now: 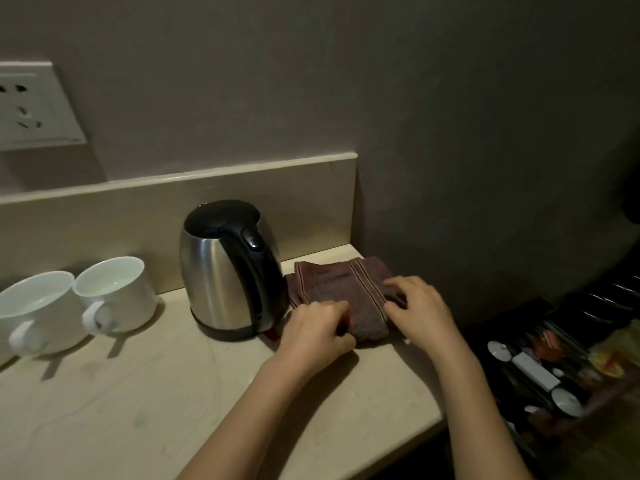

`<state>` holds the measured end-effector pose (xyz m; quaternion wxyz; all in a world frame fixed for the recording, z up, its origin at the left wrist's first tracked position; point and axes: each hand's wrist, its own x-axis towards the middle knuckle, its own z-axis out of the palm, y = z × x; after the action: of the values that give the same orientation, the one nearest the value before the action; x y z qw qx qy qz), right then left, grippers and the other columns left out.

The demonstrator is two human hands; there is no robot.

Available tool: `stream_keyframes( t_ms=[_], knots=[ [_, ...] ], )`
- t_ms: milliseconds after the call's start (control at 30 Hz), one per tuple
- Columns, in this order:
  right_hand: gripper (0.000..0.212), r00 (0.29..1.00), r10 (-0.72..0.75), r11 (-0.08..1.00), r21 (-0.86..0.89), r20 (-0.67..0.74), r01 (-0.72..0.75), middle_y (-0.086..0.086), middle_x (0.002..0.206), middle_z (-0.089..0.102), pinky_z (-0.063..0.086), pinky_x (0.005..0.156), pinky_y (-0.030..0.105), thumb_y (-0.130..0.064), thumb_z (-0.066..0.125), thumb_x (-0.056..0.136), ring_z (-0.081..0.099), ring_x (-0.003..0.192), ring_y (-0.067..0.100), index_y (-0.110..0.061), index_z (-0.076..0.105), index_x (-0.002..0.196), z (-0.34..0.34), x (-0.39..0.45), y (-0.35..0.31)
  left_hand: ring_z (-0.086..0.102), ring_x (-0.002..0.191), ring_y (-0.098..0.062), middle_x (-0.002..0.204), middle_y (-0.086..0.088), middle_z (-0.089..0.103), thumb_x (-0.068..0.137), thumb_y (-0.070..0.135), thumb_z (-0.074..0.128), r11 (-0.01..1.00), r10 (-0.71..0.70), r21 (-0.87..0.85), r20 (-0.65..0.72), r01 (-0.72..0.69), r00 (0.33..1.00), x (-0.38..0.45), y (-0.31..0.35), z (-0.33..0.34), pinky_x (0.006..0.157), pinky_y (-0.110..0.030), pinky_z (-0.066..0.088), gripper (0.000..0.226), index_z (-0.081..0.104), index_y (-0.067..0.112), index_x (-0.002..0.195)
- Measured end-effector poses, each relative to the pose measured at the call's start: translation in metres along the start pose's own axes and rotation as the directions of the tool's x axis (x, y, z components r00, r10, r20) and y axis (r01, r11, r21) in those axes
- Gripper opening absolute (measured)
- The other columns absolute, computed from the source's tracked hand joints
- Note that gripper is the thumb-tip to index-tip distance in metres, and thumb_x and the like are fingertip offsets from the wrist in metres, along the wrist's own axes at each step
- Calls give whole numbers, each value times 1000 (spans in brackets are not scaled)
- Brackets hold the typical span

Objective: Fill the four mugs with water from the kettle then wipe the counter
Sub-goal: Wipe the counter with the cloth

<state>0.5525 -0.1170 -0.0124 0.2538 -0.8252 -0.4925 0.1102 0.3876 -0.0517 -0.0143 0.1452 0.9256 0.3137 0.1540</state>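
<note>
A steel kettle (225, 271) with a black handle and lid stands upright on the beige counter (145, 393), near the back. Left of it sit two white mugs, one (116, 292) beside the kettle and one (38, 313) at the frame's left edge; both hold water. A folded dark brown towel (343, 285) with striped bands lies right of the kettle, in the counter's back right corner. My left hand (317, 332) pinches the towel's front left edge. Resting on the towel's right side, my right hand (420, 311) curls its fingers over the cloth.
A low backsplash runs behind the counter, and a wall closes off the right end. A white wall socket (31, 105) is at the upper left. Right of and below the counter's edge is a dark tray (554, 362) with spoons and packets.
</note>
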Motion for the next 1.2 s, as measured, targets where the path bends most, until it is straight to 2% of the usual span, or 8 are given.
stream_keyframes(
  t_ms=[67,167,367,467,567,733,867,1200],
  knots=[
    [48,988,-24,1000,3,152,24,-5,150,32,31,109,40,-38,51,91,29,138,22,-36,39,137,6,-1,-9,57,86,-10,95,8,62,80,37,59,1000,-2,9,5,2,1000,-9,4,-2,64,-20,39,25,54,29,103],
    [54,952,-6,995,-92,307,36,-6,157,18,20,116,44,-52,45,90,15,144,24,-44,28,141,21,-10,-15,60,88,-10,98,9,65,75,40,64,1000,1,-14,108,1,994,-22,5,-8,75,-27,48,38,51,34,110],
    [55,954,-48,985,-143,296,94,-11,150,26,32,108,37,-56,49,86,23,135,18,-49,30,137,25,-53,-24,56,74,-6,82,12,64,68,37,67,996,18,-90,383,17,923,-47,2,-28,62,-24,40,28,61,34,95],
    [54,960,-53,986,-135,276,93,-12,151,25,30,110,38,-58,46,87,21,136,19,-50,28,138,29,-65,-27,59,76,-9,84,8,65,75,39,58,969,-154,-173,146,179,977,-59,-7,-22,64,-25,45,21,62,30,93],
    [54,964,-34,989,-131,265,71,-11,150,27,31,109,39,-58,47,86,22,135,19,-50,30,137,29,-67,-30,55,98,-19,109,-3,61,84,33,51,928,-366,-124,-120,352,923,-64,-17,-11,78,-28,45,30,57,22,112],
    [53,969,-18,991,-125,247,50,-9,148,29,32,109,41,-56,48,86,24,134,20,-49,32,136,28,-70,-34,49,112,-32,129,-13,34,87,33,52,856,-499,-164,-16,490,866,-62,-12,-4,95,-34,41,48,41,21,132],
    [51,971,-3,993,-112,240,31,-9,148,29,31,108,41,-56,49,86,24,133,21,-49,34,135,27,-75,-37,55,110,-27,126,-10,55,80,24,60,820,-508,-271,62,504,859,-61,-21,-9,92,-32,45,48,51,20,127],
    [50,980,26,992,-128,196,-1,-12,148,26,30,110,39,-55,47,87,21,134,18,-50,33,134,39,-114,-53,57,105,-23,123,-6,57,72,22,68,858,-411,-275,138,433,901,-88,-34,-20,76,-23,40,63,42,28,130]
  ],
)
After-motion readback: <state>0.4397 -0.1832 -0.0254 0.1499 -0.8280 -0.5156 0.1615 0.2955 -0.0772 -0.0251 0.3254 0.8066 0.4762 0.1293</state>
